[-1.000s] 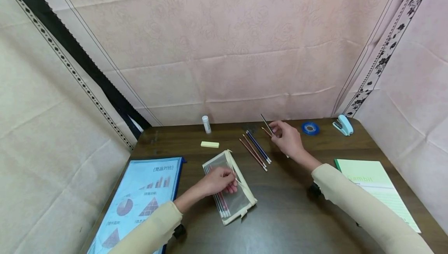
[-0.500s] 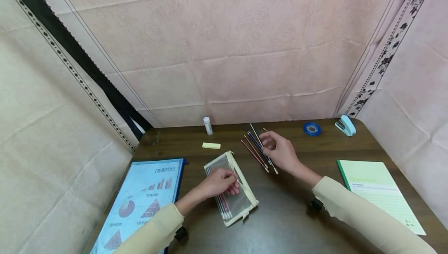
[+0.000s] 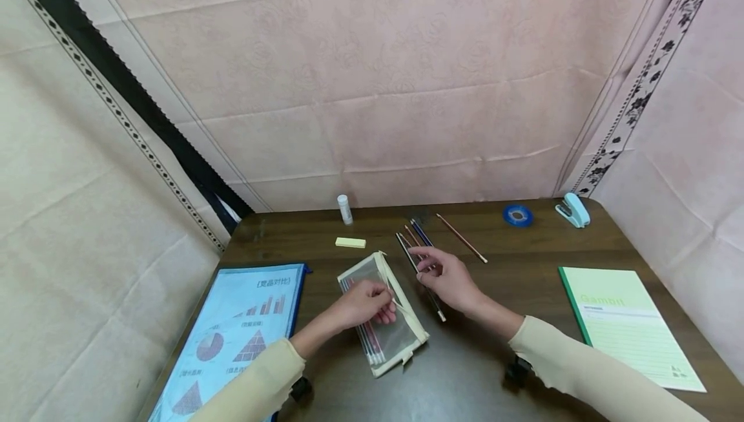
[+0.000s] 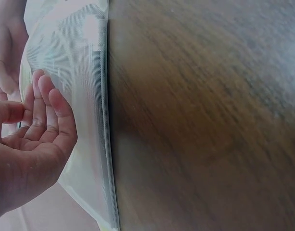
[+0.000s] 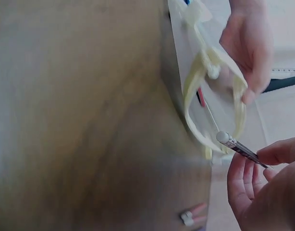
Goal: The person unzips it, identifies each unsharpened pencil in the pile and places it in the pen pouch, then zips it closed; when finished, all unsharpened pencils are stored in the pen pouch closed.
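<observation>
A translucent mesh pencil case [image 3: 401,344] with cream edging lies tilted on the table, several pencils showing inside. My left hand [image 3: 366,302] pinches the edge of its mouth between thumb and forefinger; in the right wrist view the cream zip opening [image 5: 190,96] gapes wide. In my right hand [image 3: 447,280] is a dark pencil [image 3: 436,305], pinched near its middle, its white eraser end [image 5: 223,137] pointing towards the opening. Behind that hand lie a dark blue pencil [image 3: 421,232] and a reddish one, partly hidden. Another reddish-brown pencil [image 3: 462,238] rests apart, farther right.
A blue folder [image 3: 232,331] with printed charts lies at left, a green notebook [image 3: 633,325] at right. Along the back stand a glue stick [image 3: 345,209], a yellow sticky-note strip [image 3: 351,242], blue tape [image 3: 518,215] and a light-blue stapler [image 3: 574,210]. Cloth hangs behind the table.
My right hand has carried the dark pencil left and nearer, from beside the lone reddish-brown pencil, past the other loose pencils, to the pencil case. The left hand has kept its place.
</observation>
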Demonstrator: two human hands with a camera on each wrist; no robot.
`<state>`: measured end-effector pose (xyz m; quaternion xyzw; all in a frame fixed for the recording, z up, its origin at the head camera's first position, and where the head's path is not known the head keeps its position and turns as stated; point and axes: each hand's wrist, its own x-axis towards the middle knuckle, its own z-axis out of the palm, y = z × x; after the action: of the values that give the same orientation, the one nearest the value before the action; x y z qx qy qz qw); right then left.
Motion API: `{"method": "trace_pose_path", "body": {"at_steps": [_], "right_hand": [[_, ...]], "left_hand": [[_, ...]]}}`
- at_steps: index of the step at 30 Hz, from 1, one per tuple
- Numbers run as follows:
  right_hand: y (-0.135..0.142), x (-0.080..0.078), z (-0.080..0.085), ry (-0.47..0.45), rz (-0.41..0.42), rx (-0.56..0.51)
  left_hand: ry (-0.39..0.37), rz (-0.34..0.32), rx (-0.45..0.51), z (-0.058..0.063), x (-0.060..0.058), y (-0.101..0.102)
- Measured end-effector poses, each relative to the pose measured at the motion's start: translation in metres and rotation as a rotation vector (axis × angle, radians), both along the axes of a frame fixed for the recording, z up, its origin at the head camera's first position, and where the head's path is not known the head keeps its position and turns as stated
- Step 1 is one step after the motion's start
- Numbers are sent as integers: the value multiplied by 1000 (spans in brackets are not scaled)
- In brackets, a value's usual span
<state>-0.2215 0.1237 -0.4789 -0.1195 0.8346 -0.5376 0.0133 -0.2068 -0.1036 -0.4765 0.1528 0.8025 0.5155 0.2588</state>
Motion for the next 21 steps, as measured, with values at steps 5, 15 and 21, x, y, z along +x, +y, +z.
{"method": "trace_pose_path", "body": {"at_steps": [5, 15, 21], "right_hand": [[-12, 3, -6, -66, 11, -84], [-30, 0, -13, -160, -50, -244], [-35, 6, -20, -253, -41, -275]], "left_hand": [[2, -8, 5, -1, -1, -1], [-8, -6, -3, 1, -1, -1], [-20, -13, -1, 4, -2, 2]]}}
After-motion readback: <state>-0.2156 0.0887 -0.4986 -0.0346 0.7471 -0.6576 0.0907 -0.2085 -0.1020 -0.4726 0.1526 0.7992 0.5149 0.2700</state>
